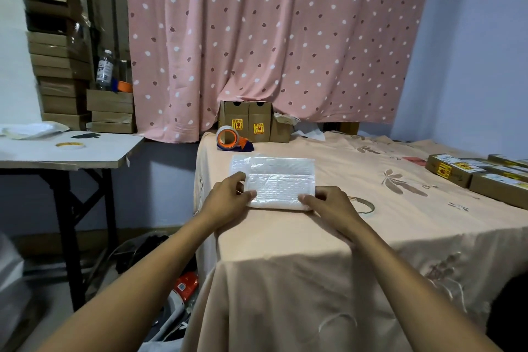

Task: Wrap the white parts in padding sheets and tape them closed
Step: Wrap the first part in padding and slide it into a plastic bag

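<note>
One padding bundle [275, 183] is recorded near the front edge of the cloth-covered surface [314, 240], pinched at either end in the grip of the left hand [228, 197] and the right hand [328, 203]. It is judged light, soft and slippery (the white part inside is hidden), and best held by its folded ends. One tape dispenser [233, 138] is counted behind it.

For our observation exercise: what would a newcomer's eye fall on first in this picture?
The left hand and right hand grip the ends of a padding-wrapped bundle near the front corner of the peach-clothed table. Behind it stands an orange tape dispenser, and a pink spotted curtain fills the back.
</note>
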